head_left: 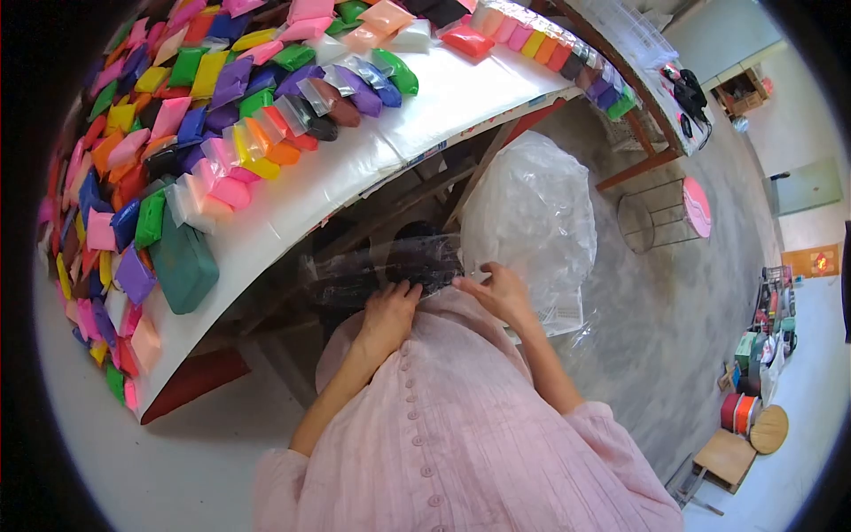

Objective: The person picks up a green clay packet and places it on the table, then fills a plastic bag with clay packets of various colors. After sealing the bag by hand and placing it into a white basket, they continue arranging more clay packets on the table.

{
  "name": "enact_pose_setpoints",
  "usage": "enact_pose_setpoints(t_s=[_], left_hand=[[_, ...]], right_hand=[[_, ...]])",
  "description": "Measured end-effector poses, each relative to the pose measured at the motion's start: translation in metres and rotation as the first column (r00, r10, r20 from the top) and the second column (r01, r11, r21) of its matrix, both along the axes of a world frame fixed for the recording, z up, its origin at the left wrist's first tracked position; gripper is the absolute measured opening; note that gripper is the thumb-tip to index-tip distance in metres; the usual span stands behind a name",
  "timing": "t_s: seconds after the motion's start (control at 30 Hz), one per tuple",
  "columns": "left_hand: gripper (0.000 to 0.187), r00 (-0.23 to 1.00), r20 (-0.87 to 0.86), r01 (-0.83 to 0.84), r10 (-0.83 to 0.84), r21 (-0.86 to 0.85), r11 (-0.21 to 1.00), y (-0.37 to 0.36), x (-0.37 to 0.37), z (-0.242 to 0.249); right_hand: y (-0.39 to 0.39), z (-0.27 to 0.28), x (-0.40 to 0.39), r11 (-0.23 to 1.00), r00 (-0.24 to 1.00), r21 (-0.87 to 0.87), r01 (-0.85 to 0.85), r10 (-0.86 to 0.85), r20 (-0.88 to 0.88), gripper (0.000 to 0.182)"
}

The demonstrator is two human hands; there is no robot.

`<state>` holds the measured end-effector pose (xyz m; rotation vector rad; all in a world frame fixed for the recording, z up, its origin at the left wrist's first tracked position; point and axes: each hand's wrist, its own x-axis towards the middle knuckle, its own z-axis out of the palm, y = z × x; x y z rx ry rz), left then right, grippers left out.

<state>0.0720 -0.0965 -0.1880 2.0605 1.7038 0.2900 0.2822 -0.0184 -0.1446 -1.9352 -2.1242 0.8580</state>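
A clear plastic bag [377, 273] lies stretched across my lap, below the table's edge. My left hand [393, 312] rests at its near edge, with the fingers bent over the film. At the bag's right end, my right hand [498, 293] grips the edge with its thumb and fingers; the exact grip is partly hidden. Just beyond my right hand stands a large, puffed-out translucent plastic bag [532, 208], which lines a white basket [566, 315].
Many small coloured packets [208, 75] are heaped on the white table [292, 204], beside a dark green block [183, 266]. A row of colour packets [541, 49] runs along the table's far end. A pink-topped stool [696, 208] stands on the right.
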Motion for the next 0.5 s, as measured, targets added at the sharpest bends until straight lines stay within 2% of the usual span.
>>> enact_pose_setpoints(t_s=[0.07, 0.17, 0.27, 0.3, 0.37, 0.4, 0.5], left_hand=[[0.035, 1.0, -0.003, -0.007, 0.008, 0.023, 1.0, 0.003, -0.001, 0.001], [0.034, 0.996, -0.089, 0.017, -0.013, 0.046, 0.999, 0.001, 0.004, 0.003], [0.036, 0.991, -0.134, 0.034, -0.018, 0.119, 0.992, -0.004, 0.009, -0.002], [0.038, 0.991, -0.137, 0.032, -0.011, 0.155, 0.987, -0.006, 0.008, -0.004], [0.033, 0.99, -0.122, -0.056, 0.066, 0.079, 0.995, -0.013, 0.002, -0.002], [0.031, 0.988, -0.116, -0.101, 0.105, 0.043, 0.994, -0.014, -0.003, -0.001], [0.024, 0.816, -0.557, -0.18, 0.155, 0.01, 0.984, -0.032, -0.042, 0.001]], right_hand=[[-0.015, 0.022, 0.008, 0.99, 0.995, 0.129, -0.057, 0.046, 0.089, 0.05], [-0.026, 0.043, -0.013, 0.854, 0.906, 0.445, -0.271, 0.382, -0.181, 0.034], [-0.013, 0.009, -0.049, 0.734, 0.797, 0.447, -0.511, 0.599, -0.073, 0.033], [-0.006, -0.012, -0.053, 0.771, 0.809, 0.293, -0.565, 0.588, 0.01, 0.029], [0.004, -0.051, -0.059, 0.803, 0.786, -0.04, -0.595, 0.591, 0.181, 0.022], [0.006, -0.053, -0.062, 0.815, 0.784, -0.058, -0.577, 0.572, 0.24, 0.019], [0.004, -0.053, -0.066, 0.833, 0.761, -0.069, -0.549, 0.533, 0.371, 0.018]])
